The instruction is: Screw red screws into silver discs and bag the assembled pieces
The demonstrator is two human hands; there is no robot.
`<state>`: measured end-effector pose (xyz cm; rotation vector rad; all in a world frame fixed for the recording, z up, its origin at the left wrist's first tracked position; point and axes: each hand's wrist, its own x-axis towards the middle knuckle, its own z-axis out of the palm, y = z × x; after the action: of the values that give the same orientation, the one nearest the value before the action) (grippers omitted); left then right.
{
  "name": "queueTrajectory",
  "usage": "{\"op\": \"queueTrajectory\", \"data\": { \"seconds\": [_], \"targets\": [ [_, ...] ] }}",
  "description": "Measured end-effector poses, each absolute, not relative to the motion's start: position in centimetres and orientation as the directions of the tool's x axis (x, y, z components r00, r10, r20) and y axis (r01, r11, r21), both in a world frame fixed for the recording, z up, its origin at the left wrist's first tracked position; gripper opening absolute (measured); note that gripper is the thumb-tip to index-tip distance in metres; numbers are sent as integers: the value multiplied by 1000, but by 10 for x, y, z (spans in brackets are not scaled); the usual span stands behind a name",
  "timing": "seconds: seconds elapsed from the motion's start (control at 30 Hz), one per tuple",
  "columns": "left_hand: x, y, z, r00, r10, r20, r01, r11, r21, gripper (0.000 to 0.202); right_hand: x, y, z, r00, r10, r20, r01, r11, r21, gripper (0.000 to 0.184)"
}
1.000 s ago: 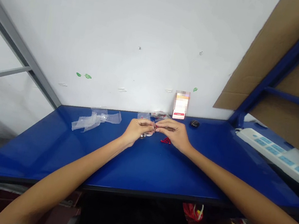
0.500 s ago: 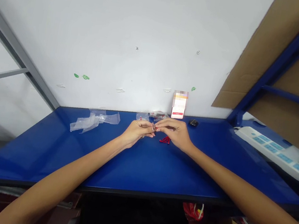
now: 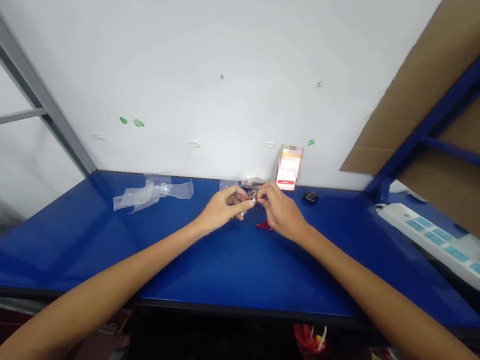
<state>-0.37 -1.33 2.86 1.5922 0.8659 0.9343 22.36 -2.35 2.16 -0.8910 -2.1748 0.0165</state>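
Both my hands meet above the far middle of the blue table (image 3: pixel 227 262). My left hand (image 3: pixel 222 206) pinches a small shiny metal piece (image 3: pixel 254 196) between thumb and fingertips. My right hand (image 3: pixel 280 210) is closed on the same little piece from the right side. The piece is too small to name. A small heap of red parts (image 3: pixel 264 226) lies on the table just under my right hand. Clear little bags (image 3: pixel 239 185) lie behind the hands, near the wall.
Crumpled clear plastic wrap (image 3: pixel 152 190) lies at the back left. A small white and red card (image 3: pixel 288 169) leans on the wall, with a dark round object (image 3: pixel 311 197) to its right. A white power strip (image 3: pixel 446 246) rests on the right shelf. Cardboard (image 3: pixel 416 86) leans at upper right.
Both hands have lifted a little and shifted toward the wall. The fingertips are pinched closer together around the small metal piece.
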Motion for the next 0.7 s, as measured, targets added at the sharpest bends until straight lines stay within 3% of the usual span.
{"op": "queueTrajectory", "data": {
  "seconds": [0.17,0.5,0.7],
  "targets": [
    [-2,-14,23,468,871,150,204,-272,941,17,217,-27,19,-504,605,617,560,772,-301,13],
    [-3,-13,28,452,886,106,148,-192,970,21,215,-27,23,-449,549,705,475,815,-332,10],
    [-3,-13,29,450,889,86,80,-136,987,21,219,-24,20,-377,646,664,421,758,-498,14]
  ]
}}
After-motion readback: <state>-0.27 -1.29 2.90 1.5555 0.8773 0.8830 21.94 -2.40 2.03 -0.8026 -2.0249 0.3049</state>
